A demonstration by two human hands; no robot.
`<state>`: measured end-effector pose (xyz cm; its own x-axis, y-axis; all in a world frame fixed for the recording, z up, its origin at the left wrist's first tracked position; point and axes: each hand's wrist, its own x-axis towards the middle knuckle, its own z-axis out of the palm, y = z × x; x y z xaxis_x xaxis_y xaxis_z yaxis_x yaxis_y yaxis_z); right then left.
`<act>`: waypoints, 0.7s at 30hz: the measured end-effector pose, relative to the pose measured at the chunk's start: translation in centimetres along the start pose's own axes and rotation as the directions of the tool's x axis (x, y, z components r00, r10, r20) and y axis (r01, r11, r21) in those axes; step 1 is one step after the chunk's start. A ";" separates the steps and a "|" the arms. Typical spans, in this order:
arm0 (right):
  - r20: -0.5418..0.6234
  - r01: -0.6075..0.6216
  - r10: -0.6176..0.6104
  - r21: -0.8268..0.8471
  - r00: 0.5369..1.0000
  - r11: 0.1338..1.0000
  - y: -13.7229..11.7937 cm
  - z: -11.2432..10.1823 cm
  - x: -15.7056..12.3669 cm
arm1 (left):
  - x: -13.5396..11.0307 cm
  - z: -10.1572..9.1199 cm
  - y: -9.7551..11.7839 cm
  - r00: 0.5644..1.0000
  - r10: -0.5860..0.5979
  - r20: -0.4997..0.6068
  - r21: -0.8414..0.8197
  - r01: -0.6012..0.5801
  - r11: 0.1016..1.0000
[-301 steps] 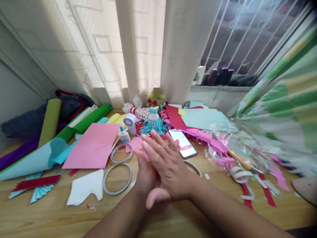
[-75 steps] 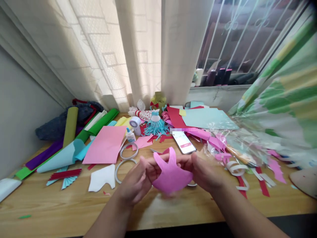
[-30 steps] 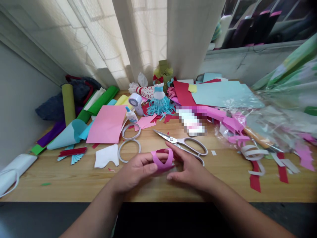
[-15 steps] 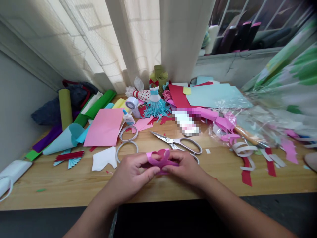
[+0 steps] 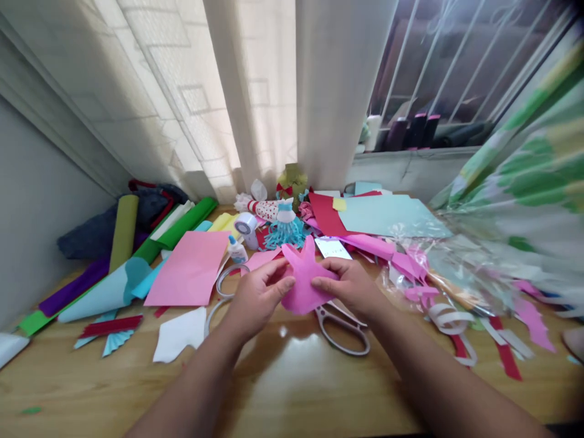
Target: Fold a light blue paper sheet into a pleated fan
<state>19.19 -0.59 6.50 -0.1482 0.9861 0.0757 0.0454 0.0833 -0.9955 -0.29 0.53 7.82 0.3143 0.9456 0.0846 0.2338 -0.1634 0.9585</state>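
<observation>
Both hands hold up a pink paper cut-out point(image 5: 302, 281) shaped like a small dress with two straps, just above the wooden table point(image 5: 283, 389). My left hand point(image 5: 253, 297) pinches its left edge with thumb and fingers closed. My right hand point(image 5: 351, 287) pinches its right edge the same way. White-handled scissors point(image 5: 341, 327) lie on the table directly under my right hand.
Two tape rings point(image 5: 224, 283), a glue bottle point(image 5: 236, 249), a pink sheet point(image 5: 188, 267), a white paper scrap point(image 5: 179, 334), a blue fringed paper dress point(image 5: 285, 226), rolled papers point(image 5: 123, 231) at left, cellophane and paper strips point(image 5: 456, 292) at right. Curtain and window behind.
The pink cut-out, curled between my fingers half a second ago, is now spread flat and raised. The view has tilted up, so the scissors sit nearer and partly under my hands.
</observation>
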 end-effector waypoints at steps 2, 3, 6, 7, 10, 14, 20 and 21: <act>-0.054 0.013 -0.014 -0.024 0.998 1.000 0.4 -0.1 1.0 | 0.9 0.7 -0.4 0.995 0.044 -0.092 0.059 -0.038 0.998; -0.076 0.025 -0.028 -0.046 0.997 0.999 0.7 -0.1 1.4 | 1.3 1.0 -0.7 0.989 0.068 -0.135 0.082 -0.057 0.995; -0.125 0.058 -0.071 -0.104 0.990 0.993 1.8 0.0 2.1 | 2.2 1.3 -1.8 0.973 0.123 -0.194 0.115 -0.102 0.988; -0.143 0.059 -0.075 -0.112 0.987 0.992 2.1 0.2 2.2 | 2.4 1.4 -2.2 0.969 0.138 -0.204 0.129 -0.113 0.985; -0.203 0.043 -0.065 -0.112 0.977 0.993 2.9 0.7 2.3 | 2.4 1.4 -3.0 0.956 0.179 -0.235 0.198 -0.133 0.971; -0.266 0.027 -0.056 -0.114 0.962 0.993 3.3 1.5 2.0 | 2.0 1.6 -3.5 0.927 0.245 -0.282 0.289 -0.161 0.944; -0.234 0.109 -0.158 -0.208 0.959 0.972 4.2 1.1 1.9 | 2.1 2.0 -4.5 0.935 0.232 -0.269 0.228 -0.172 0.958; -0.211 0.130 -0.180 -0.232 0.961 0.964 4.4 0.9 2.0 | 2.2 1.9 -4.7 0.938 0.232 -0.259 0.232 -0.172 0.957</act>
<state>18.17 1.59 2.26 0.0580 0.9627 0.2643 0.2535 0.2418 -0.9366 1.09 2.85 2.96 0.1109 0.9217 0.3717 0.3832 -0.3848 0.8397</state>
